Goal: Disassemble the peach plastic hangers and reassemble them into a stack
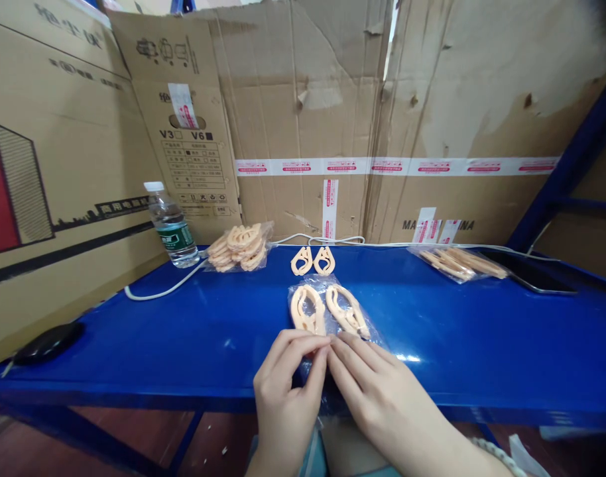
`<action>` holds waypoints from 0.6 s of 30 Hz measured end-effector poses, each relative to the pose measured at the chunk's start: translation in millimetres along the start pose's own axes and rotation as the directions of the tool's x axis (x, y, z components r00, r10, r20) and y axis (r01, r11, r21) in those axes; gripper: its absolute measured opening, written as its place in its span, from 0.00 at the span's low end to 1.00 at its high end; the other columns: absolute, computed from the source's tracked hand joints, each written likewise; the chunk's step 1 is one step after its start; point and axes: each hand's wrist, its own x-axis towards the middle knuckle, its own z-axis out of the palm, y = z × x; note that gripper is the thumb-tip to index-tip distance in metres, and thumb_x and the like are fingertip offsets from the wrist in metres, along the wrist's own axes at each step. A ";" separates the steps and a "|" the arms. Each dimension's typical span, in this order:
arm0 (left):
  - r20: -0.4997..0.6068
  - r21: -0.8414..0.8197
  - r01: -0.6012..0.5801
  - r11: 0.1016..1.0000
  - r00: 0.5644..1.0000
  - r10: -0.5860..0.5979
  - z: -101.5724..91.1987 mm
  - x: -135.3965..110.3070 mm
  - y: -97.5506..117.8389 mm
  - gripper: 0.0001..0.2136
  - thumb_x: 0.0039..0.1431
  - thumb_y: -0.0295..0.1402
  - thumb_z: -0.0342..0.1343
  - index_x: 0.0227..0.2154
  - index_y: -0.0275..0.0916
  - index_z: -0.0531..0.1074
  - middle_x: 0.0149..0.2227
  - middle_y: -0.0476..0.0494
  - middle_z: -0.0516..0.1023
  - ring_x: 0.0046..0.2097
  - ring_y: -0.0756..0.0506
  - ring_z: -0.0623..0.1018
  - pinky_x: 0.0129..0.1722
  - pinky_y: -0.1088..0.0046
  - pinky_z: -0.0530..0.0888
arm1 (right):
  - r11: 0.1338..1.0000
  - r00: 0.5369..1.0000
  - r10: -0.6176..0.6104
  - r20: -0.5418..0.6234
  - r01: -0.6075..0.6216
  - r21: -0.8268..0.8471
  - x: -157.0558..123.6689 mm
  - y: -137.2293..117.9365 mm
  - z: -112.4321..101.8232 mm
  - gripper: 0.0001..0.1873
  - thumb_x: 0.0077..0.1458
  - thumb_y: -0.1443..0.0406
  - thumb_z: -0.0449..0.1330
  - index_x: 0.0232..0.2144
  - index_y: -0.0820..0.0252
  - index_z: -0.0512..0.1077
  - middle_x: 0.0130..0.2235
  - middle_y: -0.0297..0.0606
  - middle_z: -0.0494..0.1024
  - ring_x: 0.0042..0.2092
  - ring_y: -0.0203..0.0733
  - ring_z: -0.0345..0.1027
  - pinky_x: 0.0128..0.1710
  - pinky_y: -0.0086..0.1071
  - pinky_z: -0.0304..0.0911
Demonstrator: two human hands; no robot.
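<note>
A clear plastic bag [327, 291] lies on the blue table [183, 331] near its front edge, with two peach plastic clips [327, 310] inside it. My left hand [286, 391] and my right hand [377, 391] meet at the bag's near end. Their fingertips are pressed together on the bag's open edge. Two loose peach clips [313, 261] lie side by side just beyond the bag.
A bagged pile of peach clips [239, 247] and a water bottle [172, 226] stand at the back left, with a white cable [158, 289] running past. Another bag of peach pieces [457, 263] lies back right beside a dark tray [536, 275]. A black object [47, 342] sits far left. Cardboard boxes [307, 119] wall the back.
</note>
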 end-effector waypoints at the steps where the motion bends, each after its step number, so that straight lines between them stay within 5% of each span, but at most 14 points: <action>1: 0.003 0.002 -0.004 1.000 1.000 0.004 0.1 0.0 -0.6 0.07 0.60 0.21 0.57 0.34 0.40 0.75 0.33 0.49 0.75 0.36 0.51 0.76 0.38 0.79 0.73 | 0.998 1.000 0.011 -0.010 -0.010 0.062 0.7 2.4 -9.6 0.15 0.59 0.75 0.49 0.42 0.75 0.74 0.41 0.53 0.78 0.43 0.53 0.72 0.40 0.41 0.71; 4: 0.018 -0.001 -0.007 1.000 1.000 0.007 0.0 -0.3 -2.4 0.08 0.60 0.20 0.57 0.34 0.40 0.75 0.34 0.48 0.75 0.36 0.50 0.76 0.37 0.77 0.73 | 0.913 0.994 0.110 -0.014 -0.095 0.397 13.6 22.3 -39.0 0.14 0.57 0.76 0.49 0.35 0.65 0.74 0.29 0.42 0.76 0.31 0.40 0.69 0.29 0.32 0.66; 7: 0.037 0.005 -0.013 1.000 0.999 0.013 -0.5 -1.0 -3.3 0.08 0.60 0.20 0.56 0.35 0.40 0.75 0.34 0.47 0.75 0.37 0.49 0.76 0.37 0.75 0.73 | 0.893 0.981 0.191 0.019 -0.182 0.411 43.5 66.8 -41.1 0.14 0.59 0.73 0.48 0.33 0.61 0.74 0.28 0.37 0.75 0.30 0.38 0.68 0.30 0.31 0.64; 11: 0.022 0.013 -0.040 0.999 0.999 0.039 -0.7 -1.5 -3.5 0.08 0.59 0.20 0.56 0.35 0.40 0.75 0.34 0.46 0.75 0.37 0.47 0.76 0.38 0.72 0.73 | 0.970 0.901 0.144 0.409 -0.210 0.120 91.1 143.3 11.9 0.18 0.55 0.77 0.50 0.42 0.65 0.75 0.44 0.46 0.78 0.46 0.46 0.71 0.46 0.39 0.65; 14: 0.005 0.015 -0.041 0.999 0.999 0.040 -0.3 -0.8 -3.4 0.08 0.59 0.20 0.56 0.34 0.40 0.75 0.33 0.46 0.75 0.37 0.47 0.76 0.37 0.72 0.73 | 0.978 0.840 0.061 0.539 -0.157 0.134 112.8 181.5 62.9 0.23 0.49 0.81 0.52 0.46 0.66 0.75 0.49 0.48 0.77 0.53 0.46 0.68 0.53 0.35 0.61; 18: 0.000 0.044 -0.064 0.997 0.998 0.064 -1.2 1.1 -3.5 0.08 0.59 0.20 0.56 0.33 0.40 0.75 0.33 0.46 0.76 0.38 0.46 0.76 0.38 0.70 0.74 | 0.982 0.758 0.017 0.652 -0.135 0.131 116.3 196.1 106.7 0.32 0.48 0.83 0.55 0.55 0.65 0.69 0.58 0.50 0.70 0.57 0.46 0.65 0.54 0.32 0.61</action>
